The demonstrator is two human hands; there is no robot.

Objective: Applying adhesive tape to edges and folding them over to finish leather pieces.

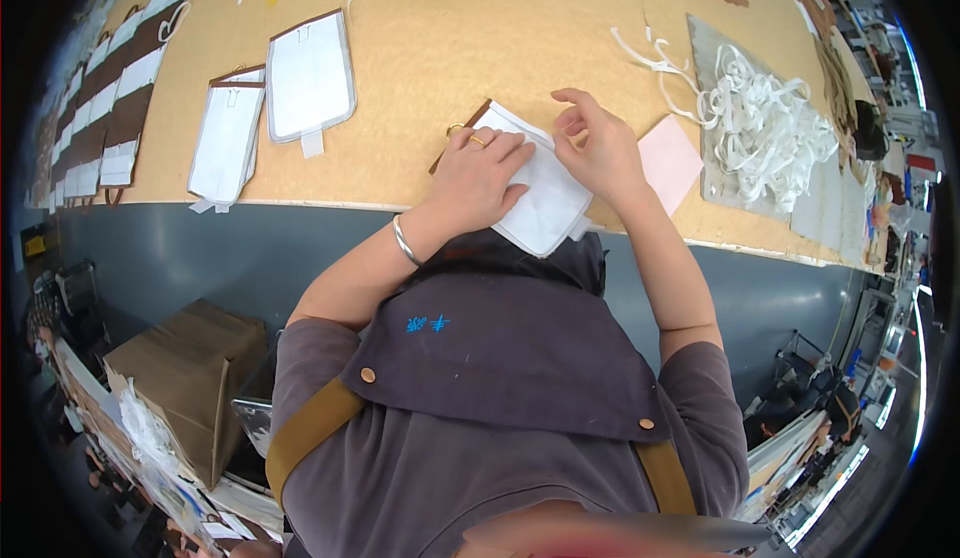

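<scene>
A white fabric panel [545, 198] with a brown band along its upper-left edge lies tilted at the table's front edge, close to my apron. Across its left part rests my left hand [478, 173], fingers laid out over the fabric, with a ring and a silver bangle showing. My right hand [600, 148] is at the panel's upper right corner, index finger stretched out and the others bent. I see nothing between its fingers. Just right of that wrist, a pale pink sheet [672, 165] lies on the table.
Similar white panels with grey edging [312, 78] lie to the left, near a long row of brown-and-white pieces [130, 83]. At right, a tangled heap of white tape [760, 128] sits on a grey board [708, 48]. A brown box [180, 378] stands below the table.
</scene>
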